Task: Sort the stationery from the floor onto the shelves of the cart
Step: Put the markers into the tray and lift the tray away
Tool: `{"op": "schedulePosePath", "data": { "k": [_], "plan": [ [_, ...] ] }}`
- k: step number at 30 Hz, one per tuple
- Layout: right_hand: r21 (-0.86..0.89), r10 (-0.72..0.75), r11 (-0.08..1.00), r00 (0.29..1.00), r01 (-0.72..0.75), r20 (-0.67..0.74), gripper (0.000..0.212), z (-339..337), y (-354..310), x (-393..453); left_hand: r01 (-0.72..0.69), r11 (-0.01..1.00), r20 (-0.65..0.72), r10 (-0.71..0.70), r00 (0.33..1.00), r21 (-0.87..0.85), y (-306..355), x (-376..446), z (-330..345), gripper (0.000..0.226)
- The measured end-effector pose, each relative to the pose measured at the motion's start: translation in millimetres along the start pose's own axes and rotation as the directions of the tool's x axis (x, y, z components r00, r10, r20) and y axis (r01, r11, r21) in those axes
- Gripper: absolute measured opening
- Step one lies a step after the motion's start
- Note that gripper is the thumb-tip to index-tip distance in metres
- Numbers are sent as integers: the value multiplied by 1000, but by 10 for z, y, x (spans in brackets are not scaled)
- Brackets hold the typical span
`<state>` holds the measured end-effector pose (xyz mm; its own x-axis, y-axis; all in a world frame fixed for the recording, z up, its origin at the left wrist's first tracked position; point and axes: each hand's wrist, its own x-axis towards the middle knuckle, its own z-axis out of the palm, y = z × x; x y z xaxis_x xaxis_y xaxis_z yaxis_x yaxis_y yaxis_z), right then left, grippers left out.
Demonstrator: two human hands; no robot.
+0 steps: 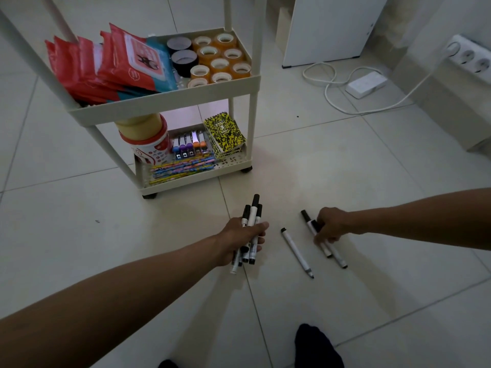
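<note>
My left hand (243, 239) grips a bundle of several white markers with black caps (252, 213), held just above the tiled floor in front of the cart. My right hand (330, 224) reaches down onto two more markers (333, 254) lying on the floor, its fingers curled over them. One marker (297, 252) lies alone on the floor between my hands. The white cart (159, 104) stands just beyond. Its middle shelf holds red packets (111, 65) and tape rolls (220, 59). The bottom shelf holds pencils (183, 168), yellow notepads (225, 135) and a tub (148, 139).
A white power adapter (366, 83) with a coiled cable lies on the floor at the right, near a wall socket strip (470, 55). A white cabinet (332, 27) stands behind. My dark-socked feet (318, 346) are at the bottom edge.
</note>
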<state>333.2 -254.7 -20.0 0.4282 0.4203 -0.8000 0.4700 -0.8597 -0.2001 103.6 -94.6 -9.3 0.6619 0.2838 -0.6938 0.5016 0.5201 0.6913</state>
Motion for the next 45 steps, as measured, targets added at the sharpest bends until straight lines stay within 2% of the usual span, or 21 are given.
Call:
{"op": "schedulePosePath", "data": {
  "k": [4,9,12,16,19,23,28,33,36,39,40,41,42,43,44,45],
  "plan": [
    [178,-146,975,986,130,80,21,39,-280,-44,-12,999,-47,10,999,-43,-2,-6,8,28],
    [409,-319,886,927,219,196,29,4,-819,-247,-40,996,-94,33,995,-75,10,-12,0,37],
    [449,-370,862,897,235,242,24,39,-1033,-339,-39,999,-82,41,996,29,27,-10,-25,37],
    [532,-377,831,870,165,318,13,54,-1099,-423,-62,992,-87,72,994,107,30,-10,-76,33],
    [607,-358,788,878,102,318,23,65,-1068,-426,-61,992,-173,80,982,111,46,-16,-134,33],
    [643,-345,760,898,97,273,25,45,-1061,-420,-22,993,-49,27,998,116,45,-65,-180,29],
    [657,-304,753,905,38,297,23,94,-1069,-408,60,983,87,-75,993,171,85,-139,-211,19],
    [745,-307,667,912,1,273,18,69,-1094,-398,101,976,130,-127,983,191,46,-155,-224,19],
    [771,-324,636,907,-3,271,19,102,-1109,-392,68,986,94,-83,992,155,-41,-126,-205,35],
    [789,-296,613,919,-27,261,25,159,-1084,-323,46,980,28,-52,998,194,-52,-98,-247,46],
    [729,-270,684,933,13,236,25,179,-1052,-293,38,979,16,-42,999,200,-40,-89,-263,45],
    [568,-278,812,945,135,174,23,197,-993,-268,31,981,3,-32,999,192,-27,-83,-280,43],
    [250,-367,909,926,335,93,20,200,-923,-273,23,984,-12,-21,1000,176,-12,-74,-292,40],
    [-118,-523,842,850,527,65,22,204,-846,-277,14,987,-31,-9,999,161,-2,-64,-305,37],
    [-393,-654,655,745,645,133,30,226,-773,-286,6,989,-53,2,999,150,5,-54,-315,34],
    [-539,-709,460,657,705,254,41,265,-713,-312,0,990,-71,10,997,141,7,-49,-325,31]
  ]
}}
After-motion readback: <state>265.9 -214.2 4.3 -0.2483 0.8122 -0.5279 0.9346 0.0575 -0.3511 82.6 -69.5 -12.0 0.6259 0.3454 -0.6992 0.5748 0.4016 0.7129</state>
